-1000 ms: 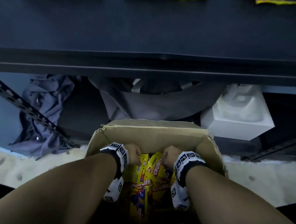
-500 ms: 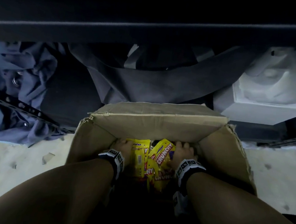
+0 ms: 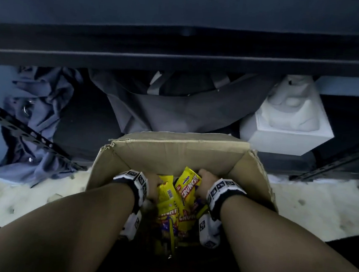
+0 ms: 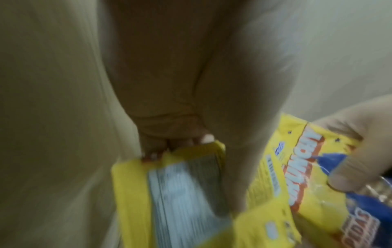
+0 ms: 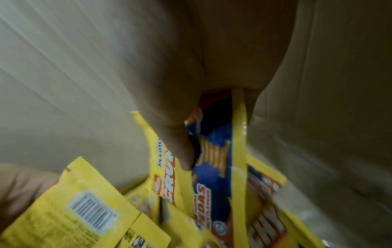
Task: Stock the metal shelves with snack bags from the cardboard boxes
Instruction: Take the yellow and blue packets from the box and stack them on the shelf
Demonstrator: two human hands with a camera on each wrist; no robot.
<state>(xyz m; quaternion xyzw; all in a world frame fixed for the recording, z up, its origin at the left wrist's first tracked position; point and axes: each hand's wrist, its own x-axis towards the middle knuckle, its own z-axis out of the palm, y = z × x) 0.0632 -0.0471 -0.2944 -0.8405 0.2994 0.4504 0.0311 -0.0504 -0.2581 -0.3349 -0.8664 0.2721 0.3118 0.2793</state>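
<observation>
L hand (image 3: 153, 185): inside cardboard box (image 3: 172, 155), fingers curled on top edge of yellow snack bag (image 4: 180, 189), barcode side up.
R hand (image 3: 206, 182): in same box, thumb + fingers pinching "Crunchy" snack bag (image 3: 188, 184).
More bags (image 3: 170, 222): loose in box btwn wrists.
Box: on floor, front of dark metal shelf (image 3: 181, 57).
Under shelf: grey cloth (image 3: 39, 104), white box (image 3: 289, 129).

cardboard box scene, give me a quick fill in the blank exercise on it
1. Both hands reach into the ____ box.
2. The snack bags are mainly ____ in colour.
3. The left hand grips a bag whose ____ side, with a barcode, faces the left wrist camera.

Missing words: cardboard; yellow; back
</observation>
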